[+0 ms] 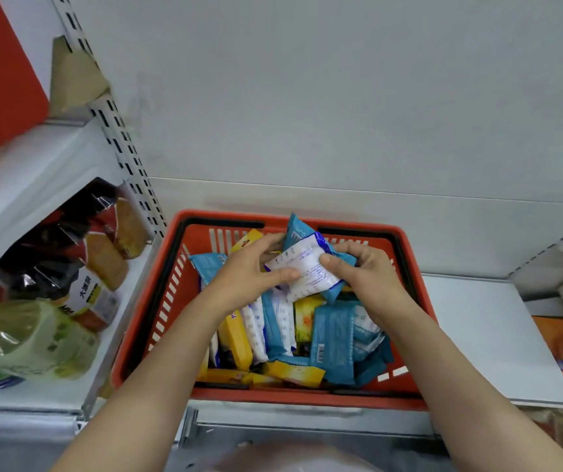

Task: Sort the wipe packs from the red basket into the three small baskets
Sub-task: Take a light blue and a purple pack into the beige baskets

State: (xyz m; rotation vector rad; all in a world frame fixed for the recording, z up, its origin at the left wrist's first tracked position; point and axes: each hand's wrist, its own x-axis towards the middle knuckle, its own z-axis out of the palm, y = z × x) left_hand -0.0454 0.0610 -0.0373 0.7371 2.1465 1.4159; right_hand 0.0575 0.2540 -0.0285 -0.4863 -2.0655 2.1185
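Left hand (251,267) and right hand (363,269) both pinch a white-backed wipe pack (305,270) between thumbs and curled fingers, over blue and yellow packs (332,338) below the fingers in the red basket (412,284).

Both bare forearms reach forward, hands close together.
Left hand (251,267) and right hand (363,267) each grip with curled fingers (286,274).

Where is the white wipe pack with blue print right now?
Head view, centre: the white wipe pack with blue print is pinched between both hands, over the far half of the red basket.
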